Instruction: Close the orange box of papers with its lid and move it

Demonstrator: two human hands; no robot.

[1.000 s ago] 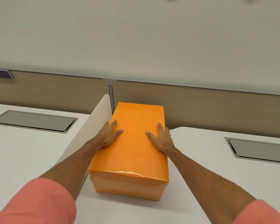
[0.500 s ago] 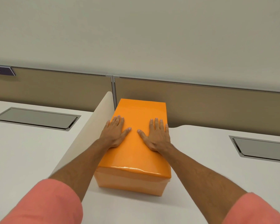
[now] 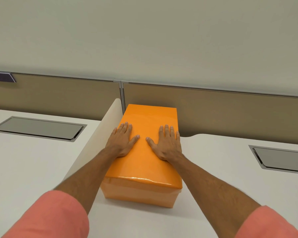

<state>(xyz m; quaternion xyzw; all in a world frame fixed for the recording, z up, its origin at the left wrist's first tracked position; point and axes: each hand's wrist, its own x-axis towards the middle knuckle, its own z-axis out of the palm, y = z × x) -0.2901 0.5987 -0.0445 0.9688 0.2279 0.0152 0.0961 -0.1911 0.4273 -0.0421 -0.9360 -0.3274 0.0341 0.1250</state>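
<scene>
The white worktop carries the orange box, which stands beside a cream divider panel with its far end near the tan partition. The glossy lid sits fully on the box. The left hand and right hand lie flat on the lid, fingers extended, palms down, gripping nothing.

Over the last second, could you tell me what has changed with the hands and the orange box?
Both hands, left hand and right hand, shifted from gripping the lid's side edges to lying flat on top, fingers spread. Nothing was lifted. The orange box stays closed on the white desk beside the divider.
</scene>
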